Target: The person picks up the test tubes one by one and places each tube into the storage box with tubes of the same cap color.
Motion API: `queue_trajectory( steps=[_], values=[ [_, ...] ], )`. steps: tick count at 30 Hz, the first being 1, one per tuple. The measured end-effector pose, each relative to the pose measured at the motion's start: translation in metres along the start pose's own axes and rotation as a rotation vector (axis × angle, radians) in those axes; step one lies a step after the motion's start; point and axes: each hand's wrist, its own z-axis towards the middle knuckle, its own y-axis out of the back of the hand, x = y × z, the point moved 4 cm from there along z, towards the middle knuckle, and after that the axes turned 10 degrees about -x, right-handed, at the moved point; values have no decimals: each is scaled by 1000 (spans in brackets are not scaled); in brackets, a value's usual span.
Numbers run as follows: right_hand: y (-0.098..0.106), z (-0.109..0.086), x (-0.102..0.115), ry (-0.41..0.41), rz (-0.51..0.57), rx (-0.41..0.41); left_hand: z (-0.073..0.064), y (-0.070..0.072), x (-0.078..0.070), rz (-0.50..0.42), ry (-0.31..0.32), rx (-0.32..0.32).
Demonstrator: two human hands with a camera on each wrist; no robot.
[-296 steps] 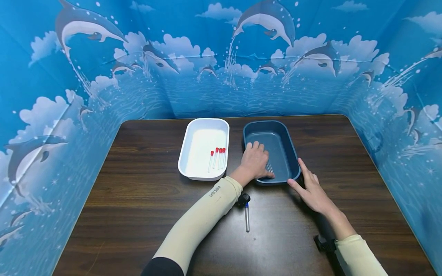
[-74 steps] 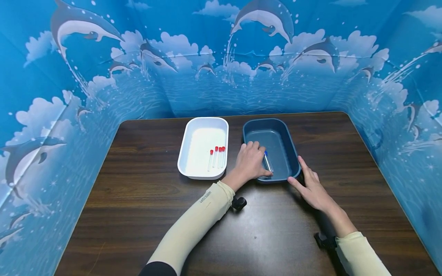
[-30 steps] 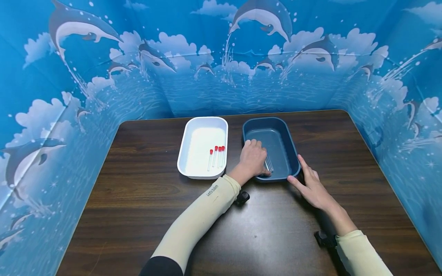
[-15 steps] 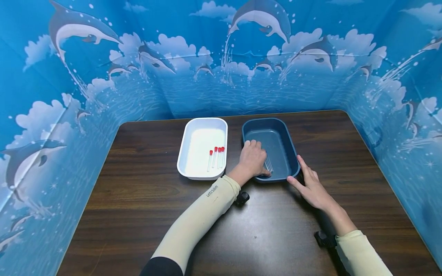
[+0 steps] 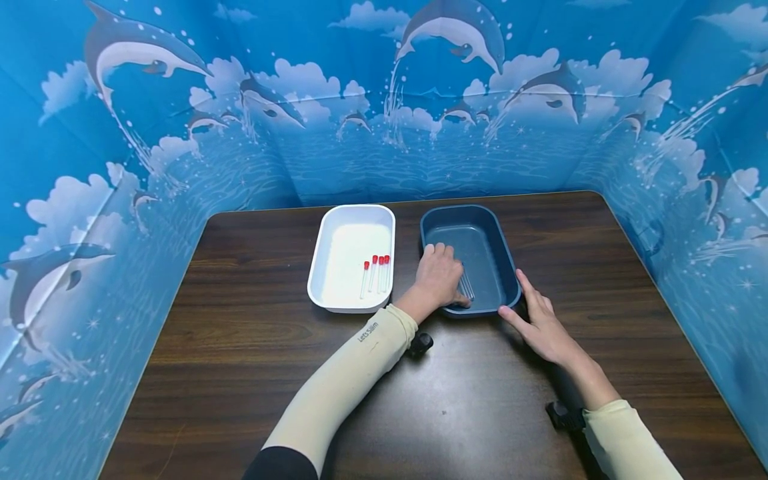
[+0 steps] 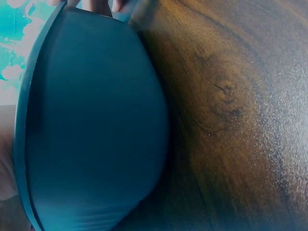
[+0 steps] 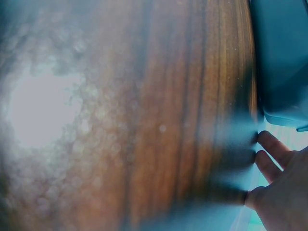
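Observation:
My left hand (image 5: 441,273) is over the near left part of a dark blue tray (image 5: 489,260), its thumb down inside the near wall. Beside the thumb, the clear lower ends of several thin test tubes (image 5: 467,289) show on the tray floor. Their tops and my left fingertips are hidden under the hand, so a grip cannot be made out. My right hand (image 5: 543,330) rests spread at the tray's near right corner, thumb and fingers touching its outside. The left wrist view is mostly the tray's outer wall (image 6: 96,115). Right fingers (image 7: 269,166) appear straight in the right wrist view.
A white tray (image 5: 345,233) stands left of the dark one, a narrow gap between them. Several red-capped test tubes (image 5: 381,273) lie in its near right part. Both trays are near the far edge of the brown wooden table (image 5: 240,300), before a dolphin-print curtain (image 5: 360,167).
The blue-capped tube that lay on the table in front earlier is gone from there. A blue cap visible in the dark tray is now covered; my left hand shifted slightly right, then stayed still.

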Motion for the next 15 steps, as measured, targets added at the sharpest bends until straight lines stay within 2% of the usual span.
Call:
queue_trajectory(
  steps=[15],
  values=[
    [0,0,1,-7,-2,8,-2,3,0,-28,8,-9]
  ],
)
